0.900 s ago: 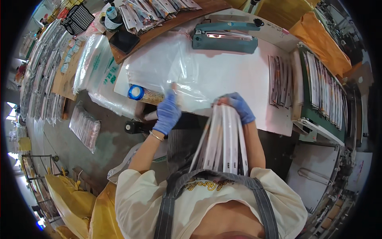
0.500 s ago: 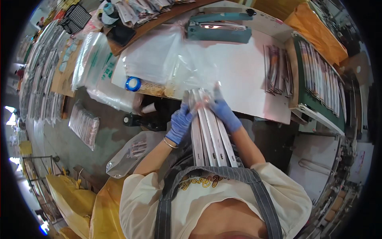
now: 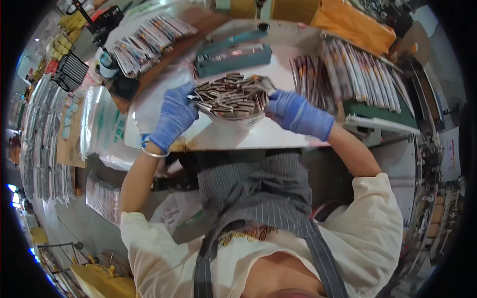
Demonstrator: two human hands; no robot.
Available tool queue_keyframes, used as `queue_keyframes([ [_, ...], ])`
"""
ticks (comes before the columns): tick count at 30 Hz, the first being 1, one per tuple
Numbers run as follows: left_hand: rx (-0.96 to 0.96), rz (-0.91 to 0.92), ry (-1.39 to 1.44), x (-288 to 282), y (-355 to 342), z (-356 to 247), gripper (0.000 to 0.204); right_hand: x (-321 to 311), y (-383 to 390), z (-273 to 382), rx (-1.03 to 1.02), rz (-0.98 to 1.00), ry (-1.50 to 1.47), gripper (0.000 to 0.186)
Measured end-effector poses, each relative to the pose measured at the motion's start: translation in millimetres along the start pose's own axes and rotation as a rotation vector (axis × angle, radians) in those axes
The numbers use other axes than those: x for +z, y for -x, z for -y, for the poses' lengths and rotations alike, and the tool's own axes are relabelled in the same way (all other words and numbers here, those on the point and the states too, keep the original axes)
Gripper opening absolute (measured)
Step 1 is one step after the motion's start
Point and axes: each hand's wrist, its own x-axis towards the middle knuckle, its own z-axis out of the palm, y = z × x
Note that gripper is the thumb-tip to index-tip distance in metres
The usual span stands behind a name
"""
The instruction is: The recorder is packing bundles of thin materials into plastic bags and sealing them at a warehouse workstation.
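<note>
One blue-gloved left hand (image 3: 175, 115) and one blue-gloved right hand (image 3: 299, 114) grip opposite sides of a bundle of thin, flat brown-and-white packets (image 3: 231, 94); uneven pressure could spill them.

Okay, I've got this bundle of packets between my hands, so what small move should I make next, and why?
I'd probably tap the bundle of packets lightly on the white table: the upper ends look uneven, and the left hand and right hand already hold it from opposite sides.

Golden shirt lettering (image 3: 248, 234), green bag print (image 3: 119, 128)
</note>
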Motion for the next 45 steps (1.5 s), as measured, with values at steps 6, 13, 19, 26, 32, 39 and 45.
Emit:
queue_keyframes([
  [6,-0.36,-0.154,0.347,-22,-45,-8,0.009,-51,-48,-3,-0.034,-0.41,0.063,0.01],
  [13,-0.106,-0.123,0.681,22,-31,-51,0.005,1,-55,18,-0.042,-0.757,0.368,0.019],
  [19,-0.354,0.116,1.169,132,-29,3,0.048,-31,-90,-36,-0.059,-0.681,0.09,0.011],
  [26,-0.637,0.08,1.176,277,-94,41,0.041,59,-155,-242,0.879,-0.638,-0.047,0.017],
  [32,-0.878,0.016,1.191,233,-118,106,0.046,64,-167,-279,0.522,-0.862,-0.474,0.02],
  [39,-0.936,-0.137,1.143,206,-38,149,0.046,122,-145,-306,0.713,-0.939,-1.153,0.016],
  [45,-0.96,-0.1,0.971,174,141,86,0.035,127,-147,-304,0.691,-0.977,-1.112,0.015],
])
